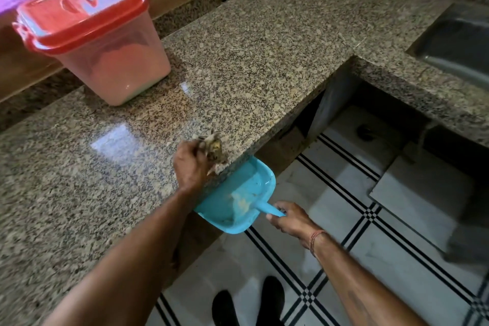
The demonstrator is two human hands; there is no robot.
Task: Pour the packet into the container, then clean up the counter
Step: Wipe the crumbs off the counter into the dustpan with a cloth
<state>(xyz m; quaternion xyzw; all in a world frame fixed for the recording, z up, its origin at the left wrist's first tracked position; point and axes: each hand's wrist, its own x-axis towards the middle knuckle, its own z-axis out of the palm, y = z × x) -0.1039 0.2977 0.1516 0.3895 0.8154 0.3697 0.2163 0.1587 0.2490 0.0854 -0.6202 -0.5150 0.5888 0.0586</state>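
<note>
A clear plastic container (105, 42) with a red lid closed on it stands at the back left of the speckled granite counter (238, 61), with pale powder inside. My left hand (191, 164) is shut on a crumpled cloth (214, 148) at the counter's front edge. Just below that edge my right hand (288, 219) grips the handle of a blue dustpan (238, 193), held against the counter's side. A little pale powder lies in the dustpan. No packet is in view.
A steel sink (457, 45) is set into the counter section at the far right. Below the counter lies a white tiled floor (344, 219) with black stripes and a floor drain (366, 132). My dark shoes (248, 304) show at the bottom.
</note>
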